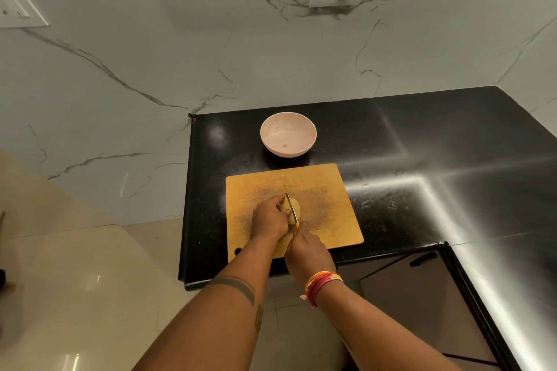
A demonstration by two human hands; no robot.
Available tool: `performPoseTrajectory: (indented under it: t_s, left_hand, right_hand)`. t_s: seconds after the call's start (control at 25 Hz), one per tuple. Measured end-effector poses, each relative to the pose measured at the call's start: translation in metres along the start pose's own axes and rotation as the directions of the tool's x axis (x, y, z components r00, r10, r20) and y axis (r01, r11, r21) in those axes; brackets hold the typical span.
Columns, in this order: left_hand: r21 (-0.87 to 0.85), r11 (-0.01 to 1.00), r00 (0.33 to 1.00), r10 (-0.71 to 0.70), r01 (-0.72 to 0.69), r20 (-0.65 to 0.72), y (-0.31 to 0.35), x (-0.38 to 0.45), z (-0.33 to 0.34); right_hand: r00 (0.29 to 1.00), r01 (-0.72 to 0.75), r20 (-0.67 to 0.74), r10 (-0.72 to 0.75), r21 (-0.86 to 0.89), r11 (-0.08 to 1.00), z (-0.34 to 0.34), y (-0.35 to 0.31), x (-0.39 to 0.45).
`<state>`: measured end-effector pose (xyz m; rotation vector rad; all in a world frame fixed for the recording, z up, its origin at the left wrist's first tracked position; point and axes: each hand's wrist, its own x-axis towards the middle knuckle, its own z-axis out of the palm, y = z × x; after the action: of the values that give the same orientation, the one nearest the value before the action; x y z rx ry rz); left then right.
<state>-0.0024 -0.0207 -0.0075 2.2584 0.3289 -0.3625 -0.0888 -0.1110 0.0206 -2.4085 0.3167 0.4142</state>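
Head view shows the potato (297, 207) near the middle of the cutting board (327, 190), which lies by the front edge of the desk (422, 144). The left hand (269, 220) curls its fingers over the potato's left side to pin it, while the right hand (307, 250) wraps its fingers round the yellow handle of the knife (290, 203), whose blade stands across the potato's top. The step looks like a halving cut: next the blade likely needs a straight press down to the board, clear of the left fingertips, with the pink bowl (301, 126) behind the board ready for pieces.
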Motion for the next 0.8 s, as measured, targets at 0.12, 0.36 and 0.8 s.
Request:
performPoseTrajectory:
  t_s: [0.12, 0.36, 0.8]
  left_hand:
    - [-0.004, 1.0, 1.0, 0.001, -0.001, 0.001, 0.002, 0.0, -0.002]
    - [-0.028, 0.999, 1.0, -0.015, 0.015, 0.01, 0.006, -0.002, -0.004]
    - [-0.034, 0.999, 1.0, -0.018, 0.019, 0.019, 0.005, 0.002, -0.008]
  right_hand:
    - [1.0, -0.017, -0.009, 0.017, 0.005, 1.0, 0.001, -0.002, 0.002]
    - [0.999, -0.038, -0.01, 0.038, -0.004, 0.999, 0.004, -0.001, 0.005]
    - [0.996, -0.061, 0.06, 0.062, -0.014, 0.998, 0.001, -0.01, 0.028]
